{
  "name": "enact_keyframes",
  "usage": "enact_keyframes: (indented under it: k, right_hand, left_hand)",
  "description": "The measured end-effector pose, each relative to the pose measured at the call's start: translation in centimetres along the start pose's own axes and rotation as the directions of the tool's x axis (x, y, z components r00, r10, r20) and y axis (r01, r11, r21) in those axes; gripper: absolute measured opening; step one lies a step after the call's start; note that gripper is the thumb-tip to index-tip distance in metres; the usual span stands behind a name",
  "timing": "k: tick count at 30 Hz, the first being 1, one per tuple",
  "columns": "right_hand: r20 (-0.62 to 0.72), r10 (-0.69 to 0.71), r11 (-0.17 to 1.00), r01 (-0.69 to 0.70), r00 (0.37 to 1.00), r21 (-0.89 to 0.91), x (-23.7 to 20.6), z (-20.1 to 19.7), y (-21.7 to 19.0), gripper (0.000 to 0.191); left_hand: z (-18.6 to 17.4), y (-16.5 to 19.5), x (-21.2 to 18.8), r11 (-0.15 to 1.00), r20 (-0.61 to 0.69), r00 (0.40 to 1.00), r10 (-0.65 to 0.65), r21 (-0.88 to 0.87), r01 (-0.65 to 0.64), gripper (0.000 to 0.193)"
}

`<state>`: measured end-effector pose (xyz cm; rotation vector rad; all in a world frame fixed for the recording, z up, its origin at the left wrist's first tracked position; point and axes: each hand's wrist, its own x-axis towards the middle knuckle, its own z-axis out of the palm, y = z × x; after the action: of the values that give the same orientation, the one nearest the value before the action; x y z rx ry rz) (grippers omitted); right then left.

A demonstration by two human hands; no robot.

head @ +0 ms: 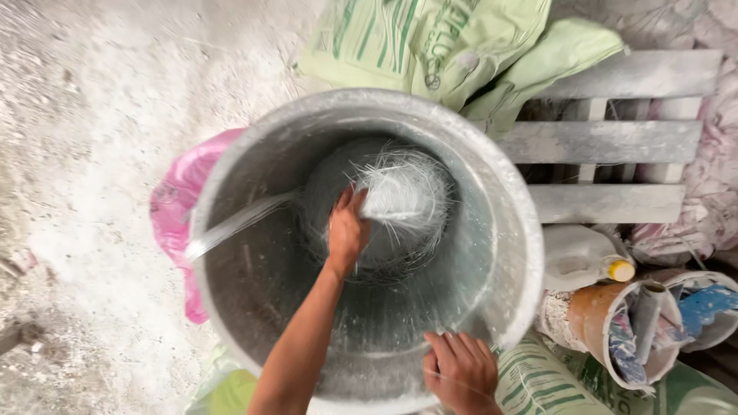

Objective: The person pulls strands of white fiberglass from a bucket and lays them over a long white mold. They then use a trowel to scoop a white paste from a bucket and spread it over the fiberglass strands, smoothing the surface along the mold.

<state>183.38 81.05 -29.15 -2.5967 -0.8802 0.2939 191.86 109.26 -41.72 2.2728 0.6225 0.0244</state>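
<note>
A large grey drum, dusted white, fills the middle of the view from above. My left hand reaches deep inside it, closed on a bundle of thin white fibres that lies spread over the bottom. A pale, blurred stick-like streak slants from the left rim toward that hand. At the drum's near rim my right hand lies flat, fingers apart and pointing inward.
A pink plastic bag lies left of the drum. Green sacks and a grey wooden pallet are behind it. To the right are a white jug with a yellow cap and a smeared bucket. Another sack lies at the bottom.
</note>
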Motion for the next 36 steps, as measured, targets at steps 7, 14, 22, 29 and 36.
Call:
enact_keyframes:
  k: [7, 14, 22, 29, 36]
  right_hand:
    - [0.017, 0.072, 0.997, -0.072, 0.997, -0.008, 1.6, -0.4, -1.9, 0.017]
    - [0.098, 0.114, 0.991, -0.107, 0.989, -0.077, 1.7, -0.2, -2.7, 0.015]
    - [0.246, 0.168, 0.978, -0.131, 0.955, -0.161, 1.7, -0.3, -3.0, 0.013]
    - [0.233, 0.158, 0.973, -0.112, 0.959, -0.201, 1.7, -0.3, -3.1, 0.014]
    - [0.228, 0.146, 0.976, -0.103, 0.963, -0.191, 1.3, 0.1, -3.0, 0.014]
  left_hand:
    - [-6.2, 2.8, -7.3, 0.989, -0.123, 0.992, -0.022, -0.15, 0.003, 0.061]
    - [-7.4, 2.2, -12.5, 0.991, -0.214, 0.973, -0.089, -0.118, 0.065, 0.062]
    - [-8.7, 2.9, -14.8, 0.992, -0.191, 0.979, -0.076, -0.115, 0.054, 0.06]
    - [-10.3, 5.1, -16.0, 0.981, -0.254, 0.966, -0.051, -0.195, 0.001, 0.067]
    - [-11.3, 6.1, -15.4, 0.986, -0.26, 0.966, 0.007, -0.16, -0.05, 0.058]
